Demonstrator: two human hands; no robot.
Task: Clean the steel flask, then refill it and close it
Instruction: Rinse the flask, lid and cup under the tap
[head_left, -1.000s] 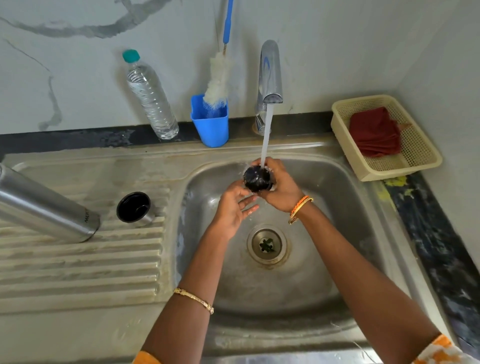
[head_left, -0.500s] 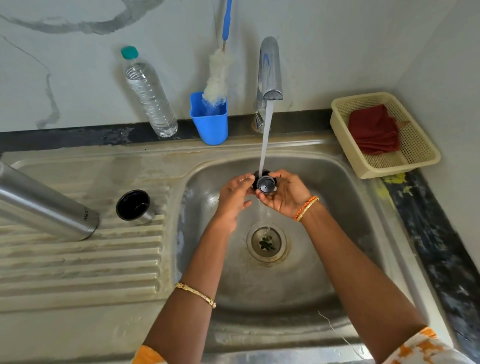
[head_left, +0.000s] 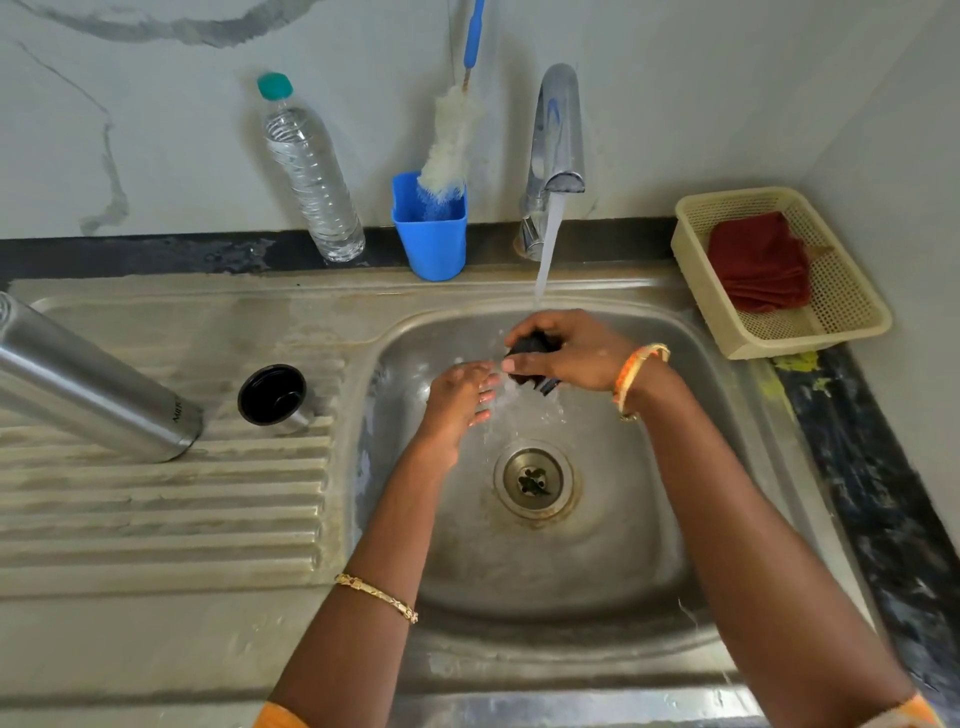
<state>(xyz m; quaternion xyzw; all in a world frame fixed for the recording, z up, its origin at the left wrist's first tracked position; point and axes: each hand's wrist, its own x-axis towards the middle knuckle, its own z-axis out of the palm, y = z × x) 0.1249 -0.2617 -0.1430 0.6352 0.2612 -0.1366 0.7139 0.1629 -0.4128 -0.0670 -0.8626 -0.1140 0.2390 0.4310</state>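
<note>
A second ago we held the small black stopper mouth-up under the stream with both hands on it; half a second ago it was tipped toward us. Now our right hand has turned it over and clamps it alone, water spilling off its underside, while our left hand has let go and hangs open just below and to the left, fingers spread in the runoff. We read this as the rinse of the stopper nearing its end, with the refill and closing still ahead. Whether any residue remains inside it we cannot tell; the piece is mostly hidden by our fingers.

The steel flask lies on its side well to the left of our left hand, on the ribbed drainboard, and its outer cap sits between flask and hands, open side up.

The sink below our hands is wet steel, drain uncovered. Beyond our hands the tap runs. Left of it stand a blue cup holding a bottle brush and a plastic water bottle; right of our right hand, a cream basket holds a red cloth.
</note>
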